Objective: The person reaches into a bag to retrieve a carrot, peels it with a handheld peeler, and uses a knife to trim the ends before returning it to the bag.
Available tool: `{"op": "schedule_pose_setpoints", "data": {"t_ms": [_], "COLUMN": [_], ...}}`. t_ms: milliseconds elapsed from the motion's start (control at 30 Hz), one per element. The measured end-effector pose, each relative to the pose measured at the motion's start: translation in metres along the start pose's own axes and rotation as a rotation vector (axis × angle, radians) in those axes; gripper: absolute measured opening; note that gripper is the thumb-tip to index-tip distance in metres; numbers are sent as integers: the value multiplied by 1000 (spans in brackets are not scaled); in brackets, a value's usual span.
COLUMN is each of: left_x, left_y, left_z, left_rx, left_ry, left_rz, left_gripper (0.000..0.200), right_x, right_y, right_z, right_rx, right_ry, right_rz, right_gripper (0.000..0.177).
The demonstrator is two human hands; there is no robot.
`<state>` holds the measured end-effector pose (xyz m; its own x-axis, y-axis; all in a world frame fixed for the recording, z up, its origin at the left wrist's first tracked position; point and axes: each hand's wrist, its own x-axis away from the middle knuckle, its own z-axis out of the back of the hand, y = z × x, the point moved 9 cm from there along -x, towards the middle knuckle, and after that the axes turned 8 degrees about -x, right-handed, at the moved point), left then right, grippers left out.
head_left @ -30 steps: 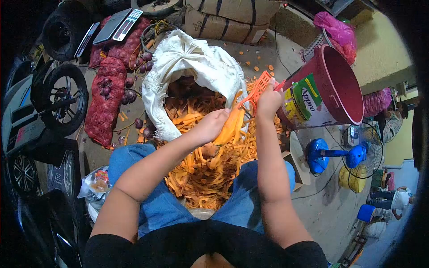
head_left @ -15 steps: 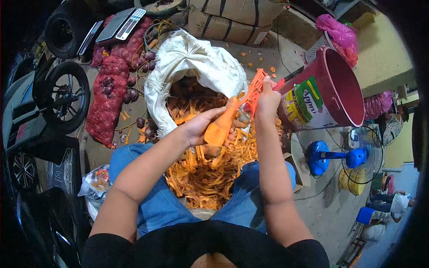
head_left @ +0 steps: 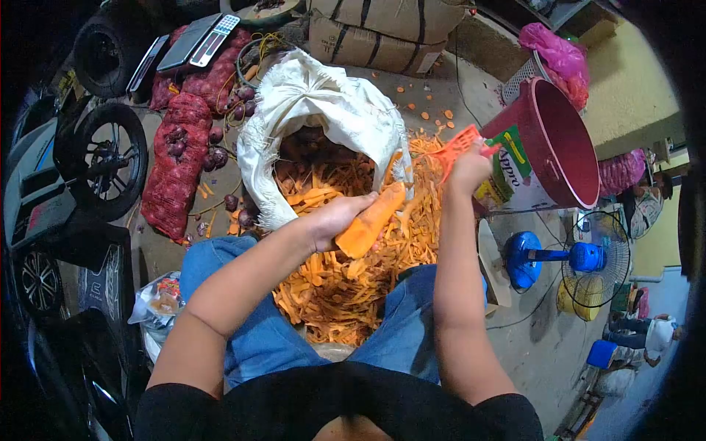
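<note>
My left hand [head_left: 340, 219] is closed around a peeled orange carrot [head_left: 371, 220] with a flat cut end toward me. In my right hand [head_left: 469, 173] is an orange-red plastic peeler [head_left: 457, 148], held apart from the carrot, to its upper right. Carrot peelings [head_left: 334, 294] lie in a thick heap under both hands, between my knees. Just beyond the heap, a white woven sack [head_left: 327, 92] gapes toward me, with more peelings and some dark contents at its mouth. My left fingertips are partly hidden behind the carrot.
A maroon bucket [head_left: 540, 110] lies tilted at right, beside a blue fan [head_left: 523, 261]. Red net bags of onions [head_left: 176, 162] and a scale [head_left: 190, 44] are at left, near a motorbike wheel [head_left: 110, 160]. Cartons [head_left: 375, 44] stand behind. A person [head_left: 657, 334] is far right.
My right hand and the peeler have moved right, away from the carrot. The carrot has dropped slightly toward the heap, still in my left hand.
</note>
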<state>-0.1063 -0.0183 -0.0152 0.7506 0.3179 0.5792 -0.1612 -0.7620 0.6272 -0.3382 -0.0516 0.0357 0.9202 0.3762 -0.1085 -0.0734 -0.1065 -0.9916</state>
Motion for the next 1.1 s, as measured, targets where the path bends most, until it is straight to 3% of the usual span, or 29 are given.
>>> {"op": "schedule_pose_setpoints", "data": {"t_ms": [33, 100, 167, 233, 267, 300, 367, 433, 467, 533, 567, 633, 767, 833, 967, 1033, 1067, 1100], "left_x": [1, -5, -14, -8, -7, -7, -4, 0, -1, -2, -3, -1, -14, -14, -17, -18, -15, -13], "left_y": [1, 2, 0, 4, 3, 3, 0, -12, -13, -7, -3, 0, 0, 0, 4, 4, 1, 1], "left_z": [-1, 9, 14, 9, 8, 7, 9, -8, -8, 3, 9, 12, 7, 8, 6, 9, -1, -4], "left_rx": [67, 188, 323, 262, 246, 231, 201, 11, 10, 136, 200, 243, 305, 365, 442, 318, 381, 383], "left_ry": [19, 46, -24, 78, 61, 46, 70, -72, -76, 14, 62, 91, -80, -66, -67, -6, -138, -137], "left_rz": [-21, -23, -61, -50, -60, -71, -48, 29, 36, 0, -24, -5, -56, -35, -89, -85, -56, -56], "left_gripper": [39, 39, 39, 40, 39, 38, 37, 40, 40, 38, 37, 38, 38, 35, 34, 35, 37, 37], "right_x": [2, 19, 84, 119, 113, 104, 65, -12, -10, -1, 13, 61, 92, 80, 86, 104, 95, 86], "right_y": [3, -8, -55, -57, -43, -39, -42, 16, 6, -8, -10, -36, -46, -29, -23, -39, -24, -25], "right_z": [1, -19, -44, -58, -59, -60, -43, -15, -12, 0, -4, -41, -55, -53, -47, -55, -51, -51], "right_rx": [2, -146, -76, 28, 117, 115, 61, -49, -45, -80, -82, -31, -37, -258, -213, 22, -42, -41], "right_ry": [4, -179, -332, -505, -525, -528, -253, -92, -87, 10, 7, -295, -400, -339, -320, -416, -395, -396], "right_rz": [2, 170, 170, 326, 222, 220, 360, 235, 234, -2, 1, 285, 130, -37, -36, 280, 74, 72], "right_gripper": [14, 16, 17, 19, 18, 18, 21, 21, 21, 20, 20, 19, 19, 20, 21, 21, 21, 21]}}
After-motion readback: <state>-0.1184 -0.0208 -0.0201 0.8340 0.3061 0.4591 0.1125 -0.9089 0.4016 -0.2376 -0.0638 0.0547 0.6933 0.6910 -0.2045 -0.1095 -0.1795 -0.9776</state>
